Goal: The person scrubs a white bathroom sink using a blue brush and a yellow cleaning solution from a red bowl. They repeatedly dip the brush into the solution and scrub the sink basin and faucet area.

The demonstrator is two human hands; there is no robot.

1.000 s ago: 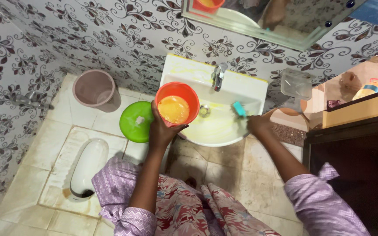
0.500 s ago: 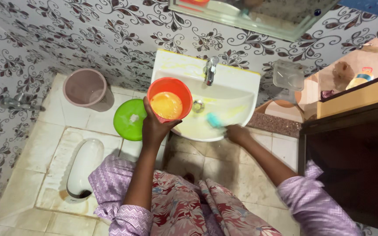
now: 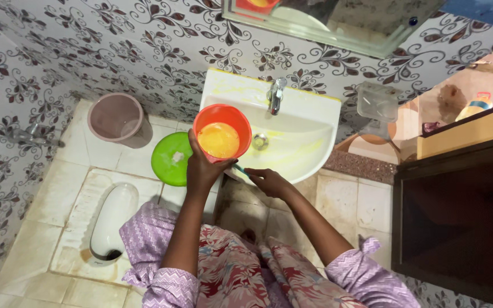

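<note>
Orange bowl (image 3: 222,133): sitting in the left hand's grip over the sink's nine o'clock edge, holding yellowish liquid that is filling its bottom.
Handling: probably light, stiff plastic, likely slick when wet; the liquid is making it tip-sensitive, so gripping under the base and wall seems safest.
Left hand (image 3: 201,165): wrapping the bowl from six o'clock, fingers closed on its wall.
Right hand (image 3: 268,181): pressing a teal scrubber (image 3: 241,169), mostly hidden, against the rim; fingers curling around it.
White sink (image 3: 309,128): streaked yellow, tap (image 3: 275,95) at twelve o'clock.
Surroundings: green lid (image 3: 170,158) lying at nine o'clock, pink bucket (image 3: 116,117) beyond it at ten.
</note>
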